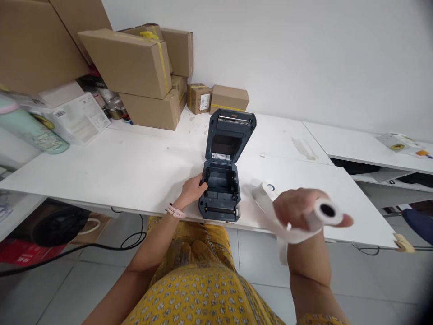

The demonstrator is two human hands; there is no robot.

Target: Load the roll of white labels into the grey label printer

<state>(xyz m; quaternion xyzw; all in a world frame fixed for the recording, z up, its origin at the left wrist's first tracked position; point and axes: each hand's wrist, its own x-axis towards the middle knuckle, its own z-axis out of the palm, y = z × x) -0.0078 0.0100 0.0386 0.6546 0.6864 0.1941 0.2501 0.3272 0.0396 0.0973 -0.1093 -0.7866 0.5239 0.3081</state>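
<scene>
- Printer (220,189) sits on the table (135,167), lid (231,135) flipped up, roll bay bare
- Left grip (193,188) presses its left edge; clasping or just bracing, cannot tell
- Right grip (297,208) closed round paper roll (327,211), held in air right of printer, tail (270,212) dangling, not loaded yet

Printer (221,180) on table (135,171) near front edge, left hand (192,189) touching its left side, right hand (299,210) with paper roll (327,211) off right. Boxes (135,63) stacked behind-left.

Nothing is legible: labels on the printer lid (230,137), small carton (199,98) and white package (79,118) are too small to read.
</scene>
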